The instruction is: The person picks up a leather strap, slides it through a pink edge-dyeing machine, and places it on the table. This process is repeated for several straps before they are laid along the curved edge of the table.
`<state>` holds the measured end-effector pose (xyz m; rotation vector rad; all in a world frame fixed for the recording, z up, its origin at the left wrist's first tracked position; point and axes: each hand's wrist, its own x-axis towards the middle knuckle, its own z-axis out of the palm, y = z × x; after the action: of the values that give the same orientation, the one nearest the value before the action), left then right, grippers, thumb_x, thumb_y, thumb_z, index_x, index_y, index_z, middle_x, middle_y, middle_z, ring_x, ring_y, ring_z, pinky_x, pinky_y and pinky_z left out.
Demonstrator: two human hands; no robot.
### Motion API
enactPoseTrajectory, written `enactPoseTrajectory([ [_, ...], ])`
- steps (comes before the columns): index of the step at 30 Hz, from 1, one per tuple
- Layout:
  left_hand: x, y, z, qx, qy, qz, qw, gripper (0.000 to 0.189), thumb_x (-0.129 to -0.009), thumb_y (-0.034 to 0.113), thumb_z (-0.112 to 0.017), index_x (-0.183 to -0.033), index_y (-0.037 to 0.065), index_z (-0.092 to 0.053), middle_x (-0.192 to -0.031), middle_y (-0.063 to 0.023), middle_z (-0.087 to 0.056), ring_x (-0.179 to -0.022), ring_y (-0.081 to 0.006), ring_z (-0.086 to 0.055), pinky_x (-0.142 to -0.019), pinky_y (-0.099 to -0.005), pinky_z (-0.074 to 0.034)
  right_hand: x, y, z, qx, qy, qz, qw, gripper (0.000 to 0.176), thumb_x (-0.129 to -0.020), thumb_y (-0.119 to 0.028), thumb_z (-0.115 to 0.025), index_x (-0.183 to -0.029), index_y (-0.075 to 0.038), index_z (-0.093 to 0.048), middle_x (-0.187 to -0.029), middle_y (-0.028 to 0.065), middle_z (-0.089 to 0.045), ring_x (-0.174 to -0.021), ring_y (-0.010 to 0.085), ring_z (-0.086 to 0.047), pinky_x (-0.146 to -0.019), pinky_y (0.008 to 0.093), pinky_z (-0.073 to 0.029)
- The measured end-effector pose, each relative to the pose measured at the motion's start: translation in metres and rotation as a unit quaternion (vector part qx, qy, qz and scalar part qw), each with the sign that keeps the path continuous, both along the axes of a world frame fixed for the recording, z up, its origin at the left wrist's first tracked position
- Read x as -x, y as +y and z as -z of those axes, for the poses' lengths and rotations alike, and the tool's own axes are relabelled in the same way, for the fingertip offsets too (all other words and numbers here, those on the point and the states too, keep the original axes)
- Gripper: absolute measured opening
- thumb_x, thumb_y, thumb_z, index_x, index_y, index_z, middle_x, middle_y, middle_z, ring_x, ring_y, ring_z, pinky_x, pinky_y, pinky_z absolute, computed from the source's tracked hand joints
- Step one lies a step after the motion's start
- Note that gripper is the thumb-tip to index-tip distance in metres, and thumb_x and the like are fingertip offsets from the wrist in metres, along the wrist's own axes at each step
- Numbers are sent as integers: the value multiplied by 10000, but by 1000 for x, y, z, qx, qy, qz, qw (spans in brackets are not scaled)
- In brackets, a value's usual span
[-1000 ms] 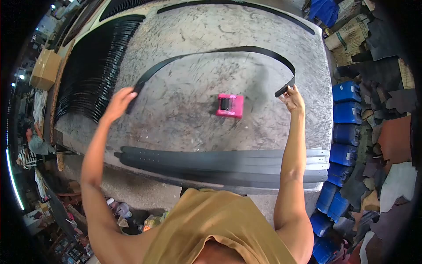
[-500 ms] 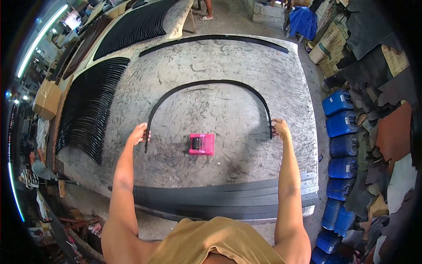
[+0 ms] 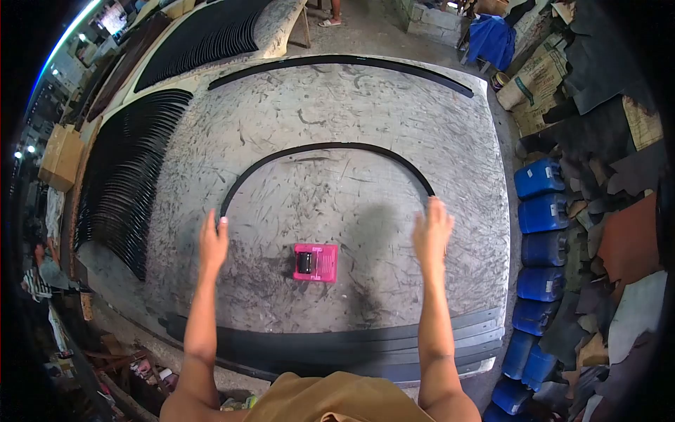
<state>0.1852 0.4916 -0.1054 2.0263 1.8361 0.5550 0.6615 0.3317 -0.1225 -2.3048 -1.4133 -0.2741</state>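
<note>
Observed black strip arched midway between far and near edges of table; left hand open at one end, right hand blurred at other, grip cannot be told. Judged light, springy; best pinched near both ends.

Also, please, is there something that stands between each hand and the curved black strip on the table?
Nothing visible stands in the way. The left hand and right hand are each right by one end of the curved black strip. The pink box sits between the hands, outside both paths.
</note>
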Motion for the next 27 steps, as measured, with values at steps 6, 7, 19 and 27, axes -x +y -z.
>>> enactPoseTrajectory([
  [6, -154, 48, 57, -33, -15, 299, 954, 540, -972, 365, -525, -1424, 79, -448, -1509, -136, -394, -1390, -329, -366, -1143, -492, -265, 25, 101, 54, 123, 89, -129, 980, 623, -953, -398, -539, -1447, -47, -397, -1556, 122, -322, -1440, 300, -295, -1130, 584, -240],
  [7, -173, 68, 70, -22, 31, 316, 948, 569, -970, 411, -511, -1455, 124, -427, -1553, -106, -338, -1427, -314, -313, -1161, -535, -216, 17, 117, 60, 131, 38, -138, 981, 625, -965, -438, -494, -1457, -66, -391, -1570, 105, -300, -1450, 290, -273, -1131, 598, -228],
  [19, -326, 326, 114, -123, 126, 234, 956, 706, -929, 659, -391, -1517, 272, -336, -1616, -34, -207, -1485, -255, -191, -1169, -611, -88, -89, 382, 89, 123, -48, -110, 985, 719, -969, -625, -291, -1514, -156, -320, -1615, 37, -204, -1486, 260, -178, -1162, 626, -129],
  [27, -361, 406, 128, -128, 153, 218, 955, 809, -873, 779, -330, -1520, 294, -320, -1615, -20, -206, -1485, -256, -193, -1159, -637, -100, -136, 459, 90, 130, -24, -102, 986, 747, -942, -687, -286, -1500, -194, -356, -1610, 18, -223, -1485, 238, -189, -1141, 662, -144],
])
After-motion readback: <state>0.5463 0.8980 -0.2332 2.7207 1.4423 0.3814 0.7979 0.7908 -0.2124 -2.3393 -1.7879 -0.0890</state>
